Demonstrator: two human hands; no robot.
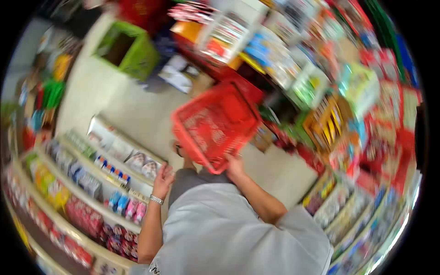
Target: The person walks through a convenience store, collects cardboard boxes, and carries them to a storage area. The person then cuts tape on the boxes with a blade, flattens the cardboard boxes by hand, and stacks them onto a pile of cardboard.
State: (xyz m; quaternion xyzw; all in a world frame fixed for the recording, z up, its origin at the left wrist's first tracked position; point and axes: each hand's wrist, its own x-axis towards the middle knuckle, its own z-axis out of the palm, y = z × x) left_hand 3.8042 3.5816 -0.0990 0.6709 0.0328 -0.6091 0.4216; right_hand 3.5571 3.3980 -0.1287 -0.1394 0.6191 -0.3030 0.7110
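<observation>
A red plastic shopping basket [215, 126] hangs tilted in front of my body, and nothing shows inside it. My right hand [235, 166] is closed on the basket's near rim. My left hand [163, 180], with a metal watch band at the wrist, is raised to the left of the basket, apart from it. Its fingers are apart and slightly curled, and they hold nothing. Beside it is the shelf edge with packaged goods [142, 162].
Tiered shelves [96, 183] of packets curve along the left. A green box [126, 50] stands on the floor at the upper left. Piled goods and a yellow-brown carton [327, 123] fill the right side. More shelves [348, 211] stand at the lower right.
</observation>
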